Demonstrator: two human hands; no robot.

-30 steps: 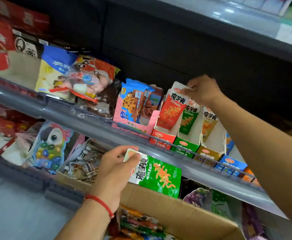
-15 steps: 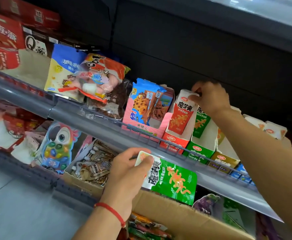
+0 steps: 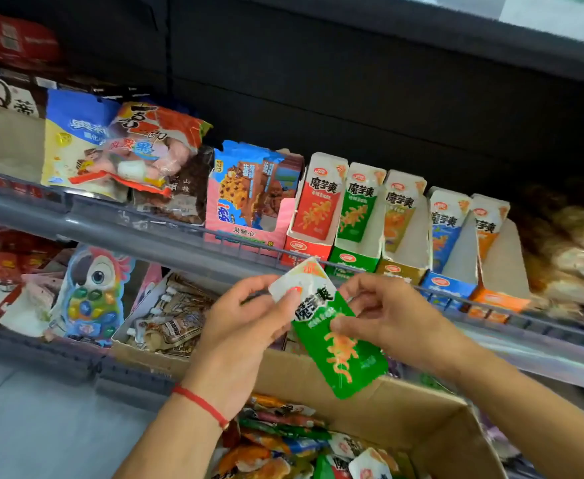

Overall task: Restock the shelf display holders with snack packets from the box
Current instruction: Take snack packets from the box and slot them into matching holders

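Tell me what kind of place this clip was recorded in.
Most likely a shop's snack aisle: tiered grey shelves carry bagged snacks, a row of colour-coded display holders stands at the shelf rail, and an open cardboard box of packets sits below the hands.

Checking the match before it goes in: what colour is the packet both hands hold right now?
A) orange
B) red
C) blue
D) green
D: the packet gripped by the left hand and right hand is green below a white top, matching the green holder on the shelf.
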